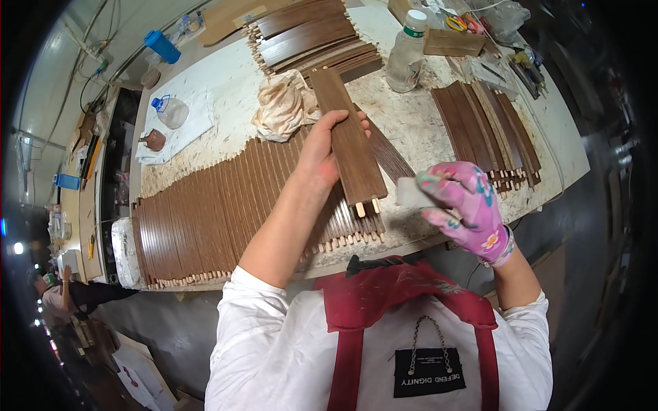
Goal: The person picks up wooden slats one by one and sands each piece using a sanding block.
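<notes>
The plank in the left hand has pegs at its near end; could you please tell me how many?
2: a left peg and a right peg, side by side at the near end of the plank; none seems hidden.

brown slat [347, 144] held aslant, pale dowels [360, 210], whitish block [412, 193]

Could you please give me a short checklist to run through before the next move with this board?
1. Board held by the left hand: ok, thumb and fingers are around its edges.
2. Both hands gloved: not ok; only the right hand wears a glove, the left is bare.
3. Pale block in the right hand: ok.
4. Two pegs on the board's near end: ok, both show.
5. Board's underside smooth: cannot tell, it is hidden.
6. Clear bottle capped: ok, and standing.
</notes>
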{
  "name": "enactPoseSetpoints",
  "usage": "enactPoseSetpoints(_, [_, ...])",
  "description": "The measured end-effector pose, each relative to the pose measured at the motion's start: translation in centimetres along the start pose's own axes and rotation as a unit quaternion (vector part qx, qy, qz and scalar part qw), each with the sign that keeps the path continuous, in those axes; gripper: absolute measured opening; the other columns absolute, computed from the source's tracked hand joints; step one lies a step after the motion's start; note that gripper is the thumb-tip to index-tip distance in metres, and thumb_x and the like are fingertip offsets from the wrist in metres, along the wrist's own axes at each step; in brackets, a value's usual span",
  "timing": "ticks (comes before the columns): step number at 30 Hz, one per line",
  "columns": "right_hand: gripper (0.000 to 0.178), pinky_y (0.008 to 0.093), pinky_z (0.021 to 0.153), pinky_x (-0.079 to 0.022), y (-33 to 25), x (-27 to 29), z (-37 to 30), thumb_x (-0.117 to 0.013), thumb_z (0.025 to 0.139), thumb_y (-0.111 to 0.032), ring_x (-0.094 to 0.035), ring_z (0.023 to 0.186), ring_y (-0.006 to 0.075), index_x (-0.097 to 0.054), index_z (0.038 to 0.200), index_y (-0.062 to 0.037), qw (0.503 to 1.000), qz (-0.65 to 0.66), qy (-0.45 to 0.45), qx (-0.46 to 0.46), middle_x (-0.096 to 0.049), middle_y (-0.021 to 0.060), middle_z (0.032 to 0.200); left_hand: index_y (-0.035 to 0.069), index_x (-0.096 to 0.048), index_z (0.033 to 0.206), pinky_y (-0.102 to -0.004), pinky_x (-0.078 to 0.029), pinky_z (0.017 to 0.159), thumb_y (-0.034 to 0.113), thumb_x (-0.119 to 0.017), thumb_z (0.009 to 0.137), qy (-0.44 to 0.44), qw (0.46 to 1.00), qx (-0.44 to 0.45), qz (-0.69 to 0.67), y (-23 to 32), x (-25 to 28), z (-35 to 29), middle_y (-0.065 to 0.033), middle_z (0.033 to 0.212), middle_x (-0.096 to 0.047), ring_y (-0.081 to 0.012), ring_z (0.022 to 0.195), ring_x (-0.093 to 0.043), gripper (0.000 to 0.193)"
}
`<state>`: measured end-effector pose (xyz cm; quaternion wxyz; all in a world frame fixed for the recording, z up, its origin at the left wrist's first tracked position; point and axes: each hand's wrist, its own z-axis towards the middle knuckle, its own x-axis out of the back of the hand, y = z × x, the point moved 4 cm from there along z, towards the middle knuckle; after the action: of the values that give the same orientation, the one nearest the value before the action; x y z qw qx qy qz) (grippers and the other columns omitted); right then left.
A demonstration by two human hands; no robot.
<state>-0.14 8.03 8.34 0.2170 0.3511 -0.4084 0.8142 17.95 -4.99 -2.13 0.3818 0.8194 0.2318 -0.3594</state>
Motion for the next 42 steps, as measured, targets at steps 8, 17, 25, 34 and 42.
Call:
enactPoseSetpoints(8, [0.041,0.0364,0.080,-0.044,-2.2,-1.8,2.6,-0.069,0.072,-0.021,-0.057,0.092,0.0272,-0.061,0.111,-0.0100,0.984,-0.095,-0.037,0.147,-0.058,0.0098,0.105,-0.005,-0.055,0.102,-0.0335,-0.053,0.072,0.018,-0.053,0.086,-0.043,0.999,-0.009,0.005,-0.4,-1.0,-0.7,-0.0140,0.085,-0.061,-0.0224,0.077,-0.061,0.028])
enactPoseSetpoints(17, [0.040,0.0358,0.084,-0.045,1.2,-2.1,0.7,-0.068,0.076,-0.020,-0.055,0.097,0.0263,-0.055,0.108,0.0002,0.986,0.147,0.013,-0.077,-0.056,0.0154,0.107,-0.005,-0.056,0.101,-0.0286,-0.056,0.066,0.026,-0.052,0.090,-0.013,0.983,-0.170,0.062,2.1,-1.5,-1.7,-0.0139,0.084,-0.063,-0.0196,0.071,-0.064,0.033])
enactPoseSetpoints(25, [0.040,0.0380,0.080,-0.044,1.9,-2.2,0.5,-0.066,0.077,-0.022,-0.055,0.094,0.0324,-0.057,0.112,-0.0042,0.996,0.038,0.054,-0.062,-0.055,0.0168,0.105,0.007,-0.041,0.107,-0.0323,-0.053,0.068,0.020,-0.050,0.090,0.005,0.959,-0.264,0.104,3.7,-2.9,-3.6,-0.0107,0.095,-0.058,-0.0182,0.079,-0.060,0.023])
enactPoseSetpoints(34, [0.040,0.0375,0.078,-0.046,-0.4,-4.3,1.7,-0.068,0.072,-0.015,-0.057,0.091,0.0282,-0.061,0.111,-0.0123,0.997,-0.048,0.007,0.059,-0.057,0.0088,0.105,0.007,-0.042,0.105,-0.0326,-0.053,0.063,0.019,-0.050,0.090,0.015,0.962,-0.254,0.100,3.6,-2.1,-2.6,-0.0096,0.090,-0.059,-0.0175,0.074,-0.061,0.020])
enactPoseSetpoints(42, [0.041,0.0345,0.080,-0.046,1.0,-4.2,1.7,-0.066,0.074,-0.021,-0.057,0.091,0.0248,-0.058,0.113,-0.0118,0.981,-0.136,-0.056,0.127,-0.057,0.0088,0.101,-0.001,-0.052,0.106,-0.0308,-0.055,0.063,0.023,-0.051,0.091,0.018,0.983,-0.175,0.058,3.2,0.3,-1.5,-0.0126,0.088,-0.061,-0.0193,0.074,-0.062,0.028])
